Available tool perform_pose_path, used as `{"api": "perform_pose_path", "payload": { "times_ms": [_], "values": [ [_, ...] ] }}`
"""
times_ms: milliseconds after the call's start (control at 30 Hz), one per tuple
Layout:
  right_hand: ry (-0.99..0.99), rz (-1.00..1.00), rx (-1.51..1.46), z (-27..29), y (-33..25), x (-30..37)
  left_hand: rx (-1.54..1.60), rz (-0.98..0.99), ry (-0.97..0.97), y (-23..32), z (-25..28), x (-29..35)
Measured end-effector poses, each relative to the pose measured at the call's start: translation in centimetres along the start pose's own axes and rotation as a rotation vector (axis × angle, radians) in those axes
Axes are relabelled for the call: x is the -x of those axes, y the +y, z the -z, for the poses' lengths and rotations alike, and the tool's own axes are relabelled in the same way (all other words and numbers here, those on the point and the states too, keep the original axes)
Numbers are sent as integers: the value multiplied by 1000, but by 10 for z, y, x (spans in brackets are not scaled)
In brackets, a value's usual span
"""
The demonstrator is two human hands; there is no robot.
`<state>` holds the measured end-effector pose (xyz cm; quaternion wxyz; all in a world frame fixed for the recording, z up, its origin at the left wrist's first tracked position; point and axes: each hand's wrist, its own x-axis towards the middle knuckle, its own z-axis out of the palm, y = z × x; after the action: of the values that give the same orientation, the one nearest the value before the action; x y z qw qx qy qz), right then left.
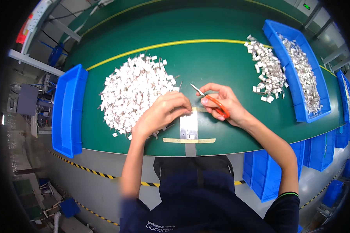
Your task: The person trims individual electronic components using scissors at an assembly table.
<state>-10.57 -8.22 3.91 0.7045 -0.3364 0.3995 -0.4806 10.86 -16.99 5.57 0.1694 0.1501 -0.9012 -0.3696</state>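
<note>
My right hand point(226, 104) grips a pair of scissors point(222, 110) with orange-red handles, the blades pointing up and to the left. My left hand point(165, 110) is closed in a pinch at the top end of a flat metal plate point(188, 126); what its fingertips hold is too small to make out. Strips of yellowish tape lie at the plate's top and bottom ends, and a small white piece point(191, 136) sits near its lower end. Just beyond and left of my left hand spreads a big heap of white connectors point(134, 91) with short dark wires.
A second, smaller pile of wired connectors point(269, 70) lies at the right, beside a long blue bin point(295, 83) filled with similar parts. At the table's left end stands an empty blue bin point(68, 112). More blue bins point(274, 171) are below the table's right edge.
</note>
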Motion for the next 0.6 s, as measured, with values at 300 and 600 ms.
{"api": "perform_pose_path", "payload": {
  "times_ms": [300,600],
  "values": [
    [1,116,70,-4,6,-2,174,169,637,45,-26,21],
    [0,110,36,-5,9,13,245,188,850,75,-75,12]
  ]
}}
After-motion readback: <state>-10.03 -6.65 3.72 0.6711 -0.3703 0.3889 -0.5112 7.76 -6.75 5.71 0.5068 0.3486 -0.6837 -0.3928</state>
